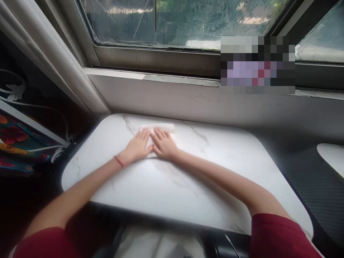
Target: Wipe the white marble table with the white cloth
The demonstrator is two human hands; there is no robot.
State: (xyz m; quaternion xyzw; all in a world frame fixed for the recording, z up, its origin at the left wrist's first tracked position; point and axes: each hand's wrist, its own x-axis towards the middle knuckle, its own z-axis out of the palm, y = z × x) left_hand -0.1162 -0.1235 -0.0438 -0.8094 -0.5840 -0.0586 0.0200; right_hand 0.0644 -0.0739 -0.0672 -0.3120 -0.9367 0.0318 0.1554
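Note:
Both of my hands lie flat on a white, partly rolled sheet (170, 128) near the far side of a white marble-patterned tabletop (215, 172). Whether the sheet is paper or cloth I cannot tell. My left hand (138, 145), with a red string at its wrist, has its fingers stretched out towards the roll. Close beside it, my right hand (164, 144) rests palm down, fingers extended and slightly apart. The thumbs come together near the sheet's near edge. Much of the sheet is hidden under my hands.
A wall and window ledge (177, 79) stand behind the table. To the left hangs a pale curtain (51, 43), with a white bar (32, 123) and colourful fabric (21, 143) below. Another white surface (333, 156) shows at the right. A blurred-out patch (258, 66) covers part of the ledge.

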